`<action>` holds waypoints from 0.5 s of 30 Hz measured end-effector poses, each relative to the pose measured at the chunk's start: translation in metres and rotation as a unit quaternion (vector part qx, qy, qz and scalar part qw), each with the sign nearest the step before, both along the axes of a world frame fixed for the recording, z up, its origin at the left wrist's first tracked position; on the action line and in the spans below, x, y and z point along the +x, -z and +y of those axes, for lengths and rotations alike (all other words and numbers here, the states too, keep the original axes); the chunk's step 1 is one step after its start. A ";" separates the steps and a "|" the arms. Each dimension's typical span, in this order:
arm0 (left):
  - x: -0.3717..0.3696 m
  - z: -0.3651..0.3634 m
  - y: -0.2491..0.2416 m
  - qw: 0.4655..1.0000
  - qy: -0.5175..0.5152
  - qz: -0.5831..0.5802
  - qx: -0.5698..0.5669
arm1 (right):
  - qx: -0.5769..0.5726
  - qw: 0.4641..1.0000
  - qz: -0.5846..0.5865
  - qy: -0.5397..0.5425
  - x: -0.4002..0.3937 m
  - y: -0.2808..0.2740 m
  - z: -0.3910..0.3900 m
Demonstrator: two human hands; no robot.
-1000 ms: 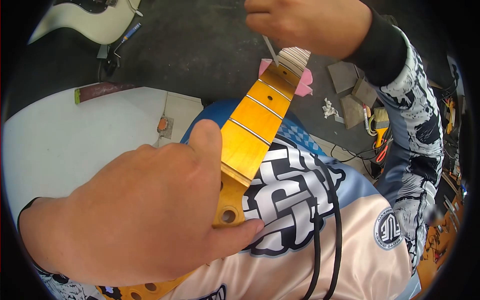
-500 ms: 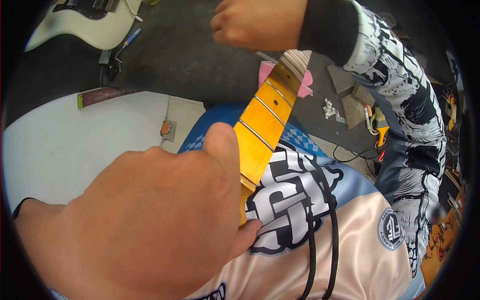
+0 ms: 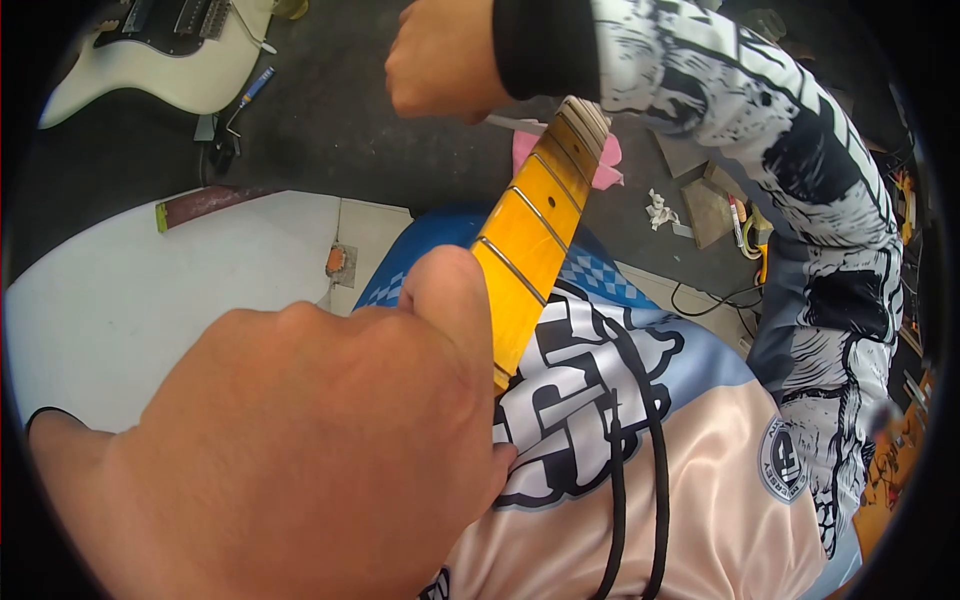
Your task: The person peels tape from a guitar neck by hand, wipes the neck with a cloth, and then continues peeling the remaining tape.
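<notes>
Fretted neck [image 3: 532, 245] clamped in left hand [image 3: 310, 440], pale strip [image 3: 516, 124] held in right hand [image 3: 443, 60]

In the head view, the neck's near end is covered by the left hand, closed around it in front of the printed shirt [image 3: 700, 470]. The neck is slanted up and away, its far end set over a pink cloth [image 3: 607, 168] on the dark table [image 3: 340, 110]. The strip is gripped in the right hand's curled fingers; whether the neck is touched by it cannot be told.
</notes>
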State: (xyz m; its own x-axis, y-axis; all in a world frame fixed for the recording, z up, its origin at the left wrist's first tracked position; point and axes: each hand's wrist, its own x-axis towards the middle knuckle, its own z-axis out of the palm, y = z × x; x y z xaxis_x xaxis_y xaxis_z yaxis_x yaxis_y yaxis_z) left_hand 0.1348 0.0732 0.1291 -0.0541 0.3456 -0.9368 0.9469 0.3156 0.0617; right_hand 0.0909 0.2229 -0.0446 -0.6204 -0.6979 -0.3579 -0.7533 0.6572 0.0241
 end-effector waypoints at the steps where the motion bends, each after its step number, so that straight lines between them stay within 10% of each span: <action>1: -0.001 0.000 0.000 0.999 0.019 0.013 -0.024 | 0.000 1.000 -0.017 0.000 -0.003 -0.004 0.000; 15: 0.001 -0.010 0.001 0.971 0.038 0.007 0.235 | 0.024 0.997 -0.026 0.070 -0.001 0.014 -0.011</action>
